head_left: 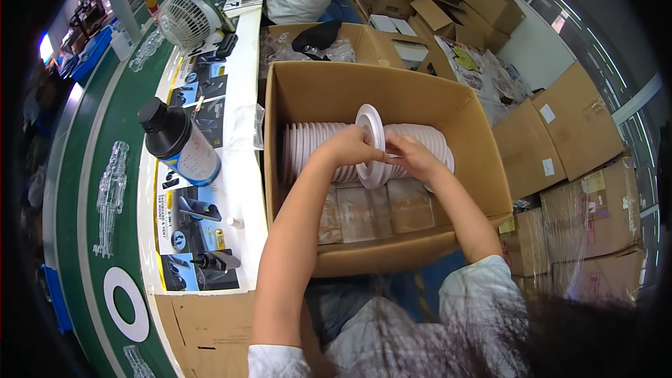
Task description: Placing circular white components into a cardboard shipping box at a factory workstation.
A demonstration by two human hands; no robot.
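Pinching white disc (369, 141) — both hands' fingers (365, 145) on rim — mid-row, carton (483, 140) walls close, space above open

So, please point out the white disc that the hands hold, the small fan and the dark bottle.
white disc (369, 141), head view: on its flat face, above the hands.
small fan (186, 21), head view: on the front grille.
dark bottle (171, 138), head view: on the dark body below the cap.

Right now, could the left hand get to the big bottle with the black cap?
Probably yes. The left hand is inside the cardboard box, holding a white disc. The bottle stands just outside the box's left wall on the white bench, with only that wall between.
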